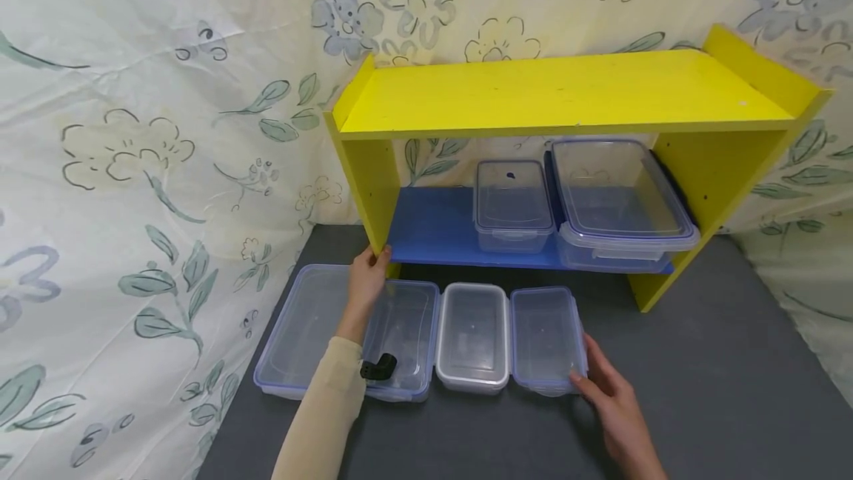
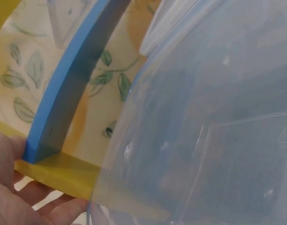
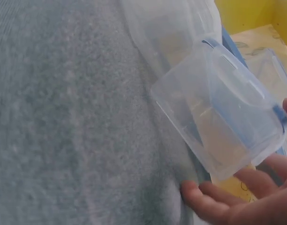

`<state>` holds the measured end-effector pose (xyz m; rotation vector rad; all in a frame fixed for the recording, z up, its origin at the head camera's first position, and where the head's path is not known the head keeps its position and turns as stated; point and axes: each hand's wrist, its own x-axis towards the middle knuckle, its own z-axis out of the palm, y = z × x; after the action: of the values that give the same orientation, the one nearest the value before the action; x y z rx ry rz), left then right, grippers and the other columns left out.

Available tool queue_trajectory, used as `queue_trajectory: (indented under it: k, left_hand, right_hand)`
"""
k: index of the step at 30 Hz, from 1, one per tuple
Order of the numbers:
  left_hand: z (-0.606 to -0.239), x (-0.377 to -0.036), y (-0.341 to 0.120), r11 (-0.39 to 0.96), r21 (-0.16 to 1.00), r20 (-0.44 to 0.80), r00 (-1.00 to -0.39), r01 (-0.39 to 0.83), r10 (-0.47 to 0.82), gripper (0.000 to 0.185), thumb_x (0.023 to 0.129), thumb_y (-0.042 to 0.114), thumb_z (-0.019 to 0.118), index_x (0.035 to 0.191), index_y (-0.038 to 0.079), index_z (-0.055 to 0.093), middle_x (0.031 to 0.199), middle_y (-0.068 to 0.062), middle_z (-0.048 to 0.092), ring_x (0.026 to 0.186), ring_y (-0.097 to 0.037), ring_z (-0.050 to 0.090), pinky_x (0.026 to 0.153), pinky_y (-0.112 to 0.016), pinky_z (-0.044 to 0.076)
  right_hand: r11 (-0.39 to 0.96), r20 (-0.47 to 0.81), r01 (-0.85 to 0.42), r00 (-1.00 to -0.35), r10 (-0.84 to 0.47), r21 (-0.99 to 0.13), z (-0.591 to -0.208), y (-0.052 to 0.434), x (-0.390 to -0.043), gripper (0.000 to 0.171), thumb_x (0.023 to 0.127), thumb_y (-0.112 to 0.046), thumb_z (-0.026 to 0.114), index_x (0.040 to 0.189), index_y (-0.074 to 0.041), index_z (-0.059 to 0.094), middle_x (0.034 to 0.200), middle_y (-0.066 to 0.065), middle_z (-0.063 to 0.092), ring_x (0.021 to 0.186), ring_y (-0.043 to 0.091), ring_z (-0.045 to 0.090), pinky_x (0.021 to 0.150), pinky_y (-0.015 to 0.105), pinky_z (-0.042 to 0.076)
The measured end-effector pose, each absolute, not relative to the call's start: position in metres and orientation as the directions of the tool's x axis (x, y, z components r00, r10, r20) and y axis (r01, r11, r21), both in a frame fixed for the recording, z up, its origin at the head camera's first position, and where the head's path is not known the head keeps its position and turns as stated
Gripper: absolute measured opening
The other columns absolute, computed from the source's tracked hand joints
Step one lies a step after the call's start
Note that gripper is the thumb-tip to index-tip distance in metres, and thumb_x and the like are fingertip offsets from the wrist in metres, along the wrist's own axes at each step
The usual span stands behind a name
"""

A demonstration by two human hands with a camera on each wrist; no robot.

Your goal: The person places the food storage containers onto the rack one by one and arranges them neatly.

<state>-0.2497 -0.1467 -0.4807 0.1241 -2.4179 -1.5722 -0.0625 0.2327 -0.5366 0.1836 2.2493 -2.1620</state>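
Observation:
My left hand (image 1: 365,284) grips the lower left edge of the yellow shelf unit (image 1: 560,91). Its thumb lies at the end of the blue shelf board (image 2: 59,101), and its fingers wrap behind the yellow side panel (image 2: 63,176). At the right end of a row of clear plastic food containers, my right hand (image 1: 609,395) holds a blue-rimmed container (image 1: 548,335), thumb at the front corner and fingers along the right side. In the right wrist view, that container (image 3: 223,112) stands between thumb and fingers.
Left of it stand a white-rimmed container (image 1: 474,335), a blue-rimmed one (image 1: 409,324) and a larger one (image 1: 306,324), partly behind my left arm. On the blue board sit a small lidded container (image 1: 514,198) and a big lidded one (image 1: 620,198). Floral cloth (image 1: 166,95) hangs behind.

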Motion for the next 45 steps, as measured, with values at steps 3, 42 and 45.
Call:
queue_trajectory:
  k: [3,42,45]
  left_hand:
    - [-0.481,-0.249,-0.147,0.415,0.907,0.164,-0.963,0.063,-0.213,0.028,0.098,0.035,0.057,0.099,0.008,0.065,0.074,-0.008,0.054,0.066,-0.022,0.048,0.061,-0.031,0.039]
    - [-0.482,-0.25,-0.147,0.385,0.92,0.166,-0.962,0.072,-0.216,0.027,0.098,0.035,0.057,0.101,0.009,0.065,0.072,-0.008,0.051,0.063,-0.02,0.044,0.059,-0.03,0.037]
    - [-0.482,-0.25,-0.147,0.392,0.917,0.164,-0.963,0.069,-0.213,0.028,0.098,0.035,0.057,0.101,0.009,0.065,0.074,-0.011,0.053,0.064,-0.02,0.045,0.06,-0.031,0.038]
  right_hand:
    - [-0.019,-0.068,0.067,-0.996,0.053,-0.998,-0.538,0.235,-0.059,0.065,0.098,-0.011,0.057,0.155,-0.013,0.024,0.159,0.006,0.021,0.114,-0.019,0.046,0.082,0.012,0.049]
    - [-0.343,0.11,-0.191,-0.964,0.244,-0.92,-0.526,0.218,-0.049,0.047,0.096,0.01,0.047,0.143,0.008,0.039,0.129,-0.006,0.063,0.102,0.006,0.067,0.071,0.024,0.057]
    - [-0.32,0.105,-0.18,-0.966,0.237,-0.93,-0.523,0.216,-0.047,0.048,0.096,0.01,0.047,0.143,0.009,0.038,0.13,-0.006,0.062,0.102,0.006,0.066,0.072,0.024,0.057]
